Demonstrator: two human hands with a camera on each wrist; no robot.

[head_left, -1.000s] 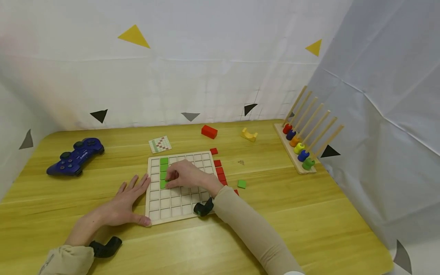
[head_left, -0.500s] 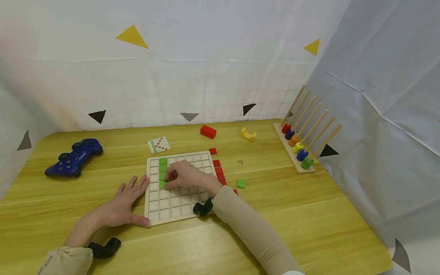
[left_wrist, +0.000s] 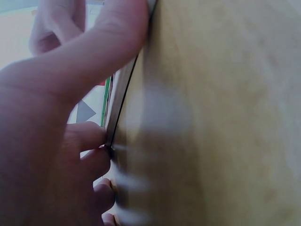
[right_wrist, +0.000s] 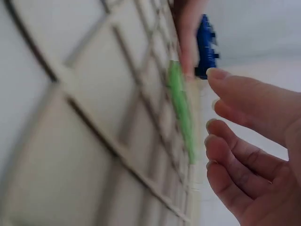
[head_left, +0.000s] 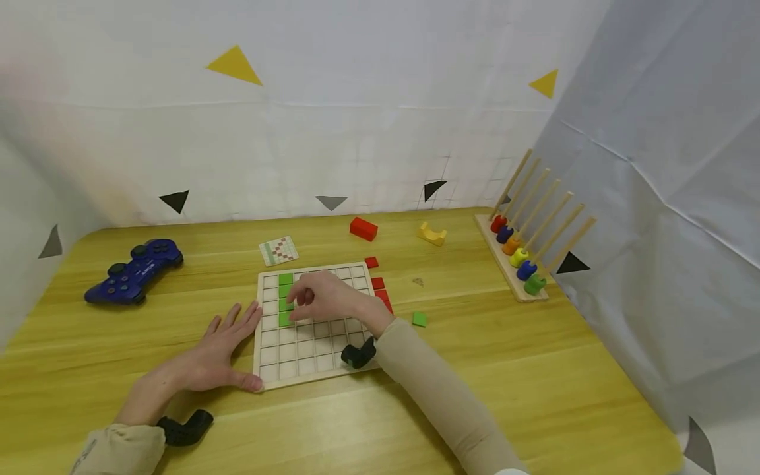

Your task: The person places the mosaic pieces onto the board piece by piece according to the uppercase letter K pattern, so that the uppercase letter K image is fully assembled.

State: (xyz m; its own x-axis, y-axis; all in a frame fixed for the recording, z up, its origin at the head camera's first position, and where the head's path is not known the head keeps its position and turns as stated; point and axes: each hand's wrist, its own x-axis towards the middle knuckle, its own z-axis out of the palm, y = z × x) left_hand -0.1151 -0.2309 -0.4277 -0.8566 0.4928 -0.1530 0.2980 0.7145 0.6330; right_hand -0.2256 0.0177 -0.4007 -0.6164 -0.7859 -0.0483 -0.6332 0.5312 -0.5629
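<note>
The left hand [head_left: 222,353] lies flat on the table [head_left: 534,369], fingers straight and spread, its thumb and fingertips touching the left edge of the grid board [head_left: 311,353]. The right hand [head_left: 323,297] hovers just above the board, forearm crossing the board's lower right corner. Its fingers are loosely curled and hold nothing. Beside its fingertips, a column of green tiles [head_left: 285,298] sits in the board's second column from the left.

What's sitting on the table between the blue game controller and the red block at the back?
In the head view, a small pattern card lies between the blue game controller and the red block; the rest is bare table.
</note>
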